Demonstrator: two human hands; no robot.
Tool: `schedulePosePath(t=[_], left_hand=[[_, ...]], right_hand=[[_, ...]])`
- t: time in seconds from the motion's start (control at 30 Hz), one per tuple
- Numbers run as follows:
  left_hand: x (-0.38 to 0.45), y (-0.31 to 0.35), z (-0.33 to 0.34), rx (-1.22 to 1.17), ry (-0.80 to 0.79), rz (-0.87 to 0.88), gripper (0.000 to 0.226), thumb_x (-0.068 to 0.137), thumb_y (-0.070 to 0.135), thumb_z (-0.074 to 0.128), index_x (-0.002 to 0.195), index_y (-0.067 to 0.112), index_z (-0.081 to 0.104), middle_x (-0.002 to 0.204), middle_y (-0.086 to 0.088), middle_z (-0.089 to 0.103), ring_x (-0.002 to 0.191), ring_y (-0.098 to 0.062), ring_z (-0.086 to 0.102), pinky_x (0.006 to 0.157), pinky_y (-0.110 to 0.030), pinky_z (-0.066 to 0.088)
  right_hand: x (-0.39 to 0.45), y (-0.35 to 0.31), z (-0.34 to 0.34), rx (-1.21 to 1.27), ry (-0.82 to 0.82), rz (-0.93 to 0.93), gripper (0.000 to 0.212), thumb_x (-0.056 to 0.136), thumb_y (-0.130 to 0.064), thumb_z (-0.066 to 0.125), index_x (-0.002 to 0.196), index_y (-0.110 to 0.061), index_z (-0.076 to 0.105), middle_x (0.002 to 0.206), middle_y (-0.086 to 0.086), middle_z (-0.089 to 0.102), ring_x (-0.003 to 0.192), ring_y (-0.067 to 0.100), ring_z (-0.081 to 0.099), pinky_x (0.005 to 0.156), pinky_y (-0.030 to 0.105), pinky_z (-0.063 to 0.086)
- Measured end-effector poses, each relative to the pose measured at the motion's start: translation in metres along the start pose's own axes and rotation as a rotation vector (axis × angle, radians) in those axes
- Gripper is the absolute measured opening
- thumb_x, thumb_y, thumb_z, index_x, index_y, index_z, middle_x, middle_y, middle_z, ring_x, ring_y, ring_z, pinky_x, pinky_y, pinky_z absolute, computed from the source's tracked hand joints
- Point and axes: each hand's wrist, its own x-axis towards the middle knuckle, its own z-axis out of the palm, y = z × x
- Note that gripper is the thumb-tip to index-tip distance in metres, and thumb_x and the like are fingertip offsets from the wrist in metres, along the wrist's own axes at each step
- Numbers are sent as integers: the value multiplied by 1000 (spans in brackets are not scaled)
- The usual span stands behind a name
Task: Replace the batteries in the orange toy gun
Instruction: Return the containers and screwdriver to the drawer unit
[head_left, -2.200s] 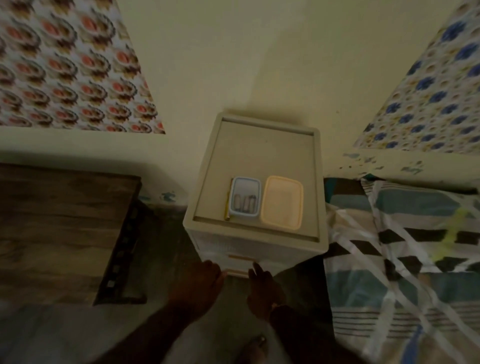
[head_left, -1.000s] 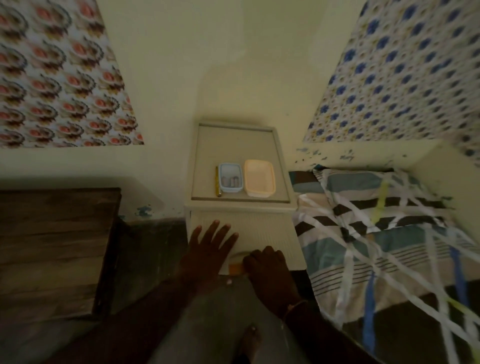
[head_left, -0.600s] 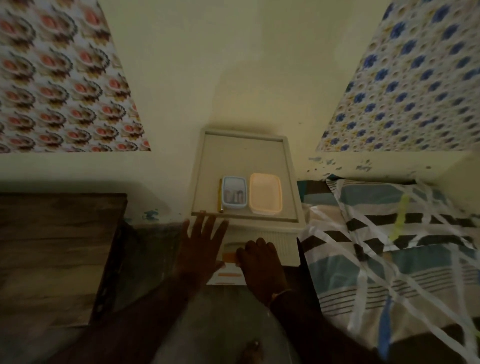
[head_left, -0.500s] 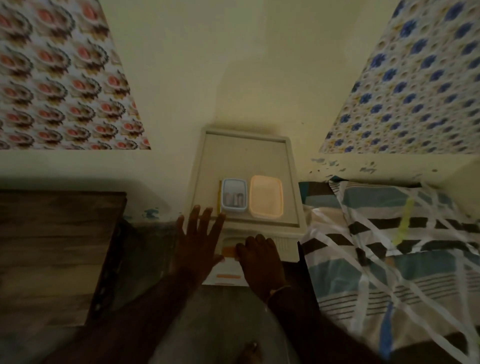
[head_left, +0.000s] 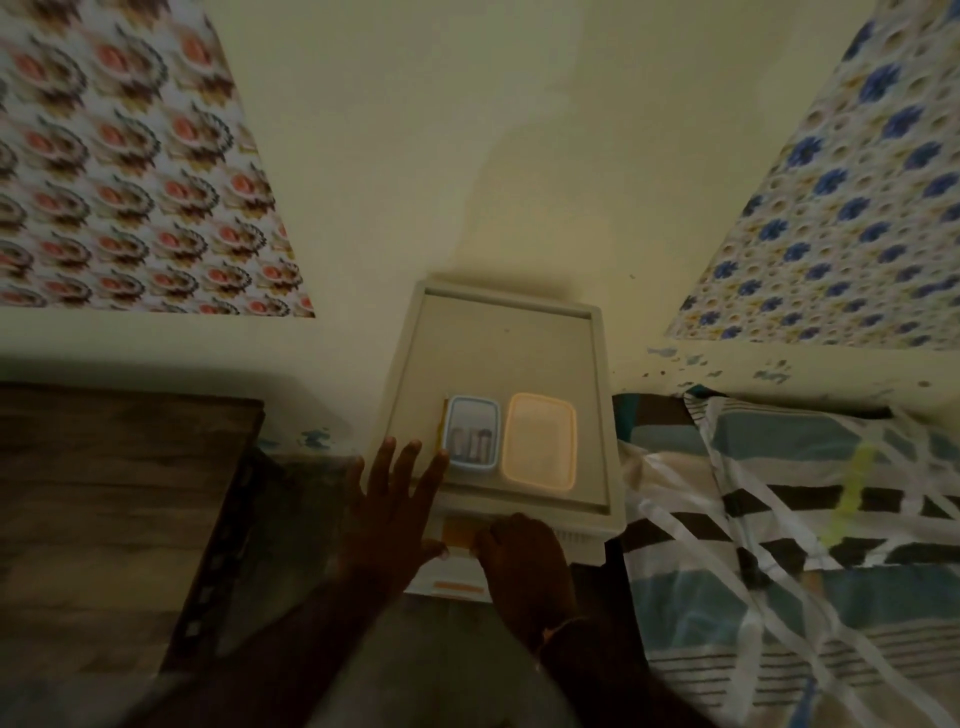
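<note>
No orange toy gun is in view. A white plastic drawer unit (head_left: 597, 415) stands against the wall. On its top sit a small blue-rimmed box (head_left: 472, 439) holding what look like batteries and an orange lidded box (head_left: 539, 449). A thin yellow stick (head_left: 443, 415) lies left of the blue box. My left hand (head_left: 387, 519) is spread with straight fingers over the unit's front left edge, fingertips near the blue box. My right hand (head_left: 524, 566) curls its fingers on the top drawer front, beside its orange handle (head_left: 457, 531).
A dark wooden table (head_left: 104, 493) stands to the left, with a narrow floor gap between it and the unit. A bed with a striped cover (head_left: 779, 519) presses against the unit's right side. A lower drawer's orange handle (head_left: 457, 587) shows below my hands.
My left hand has risen from the drawer front to the unit's top edge, fingers spread. My right hand has stayed at the top drawer's handle. The view has come closer.
</note>
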Motion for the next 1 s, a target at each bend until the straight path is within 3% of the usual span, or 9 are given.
schedulePosePath(t=[0.17,0.27,0.37,0.43,0.5,0.63,0.8,0.87,1.0], left_hand=[[-3,-1,1,-87,-15,-51,128,40,69,82,147,18,31,147,-15,35,138,-41,27,111,-56,13],[-2,0,-3,-167,33,-77,109,60,74,65,147,17,33,145,-13,41,136,-35,31,109,-49,19],[10,3,-16,-287,101,-150,83,80,67,47,146,18,34,143,-11,44,130,-28,39,107,-42,30],[21,5,-26,-374,95,-207,75,84,54,51,149,21,29,144,-10,43,130,-28,42,105,-44,37],[37,6,-31,-429,8,-252,81,82,42,62,151,23,22,142,-7,40,128,-27,42,102,-43,40],[73,9,-39,-480,-261,-351,88,81,33,67,151,28,14,135,-9,36,126,-28,41,103,-41,38],[101,-5,-39,-489,-482,-344,78,81,19,68,147,26,26,134,-11,34,123,-33,44,98,-41,47],[109,-12,-37,-463,-515,-349,66,85,15,64,143,24,34,135,-11,34,122,-32,46,95,-38,48],[122,-19,-41,-409,-508,-329,50,89,26,62,136,17,46,137,-12,45,120,-28,51,97,-35,44]], right_hand=[[-3,-1,1,43,-5,-2,36,56,-43,84,82,-26,67,83,-5,68,79,16,67,72,35,57],[-6,-2,-5,103,15,22,35,58,-39,83,86,-28,64,82,-6,67,78,16,66,71,34,57],[-9,2,-10,77,99,48,17,77,-39,62,82,-25,67,78,-4,67,73,17,65,65,35,56],[-11,12,-17,67,154,79,34,93,-36,41,83,-20,70,82,1,68,76,21,67,68,39,57],[-5,26,-30,157,235,170,39,98,-35,35,90,-17,69,86,2,67,79,21,66,70,40,57],[22,49,-64,456,378,550,17,92,-28,54,105,-19,61,90,-4,60,83,14,58,77,33,53],[48,70,-70,519,270,693,28,88,-21,57,115,-13,58,101,7,63,95,23,59,86,39,51],[56,75,-65,532,184,730,33,86,-24,59,117,-14,55,106,9,62,101,26,58,90,42,49],[68,79,-60,625,56,801,48,86,-33,62,127,-13,46,121,14,57,112,31,55,97,42,46]])
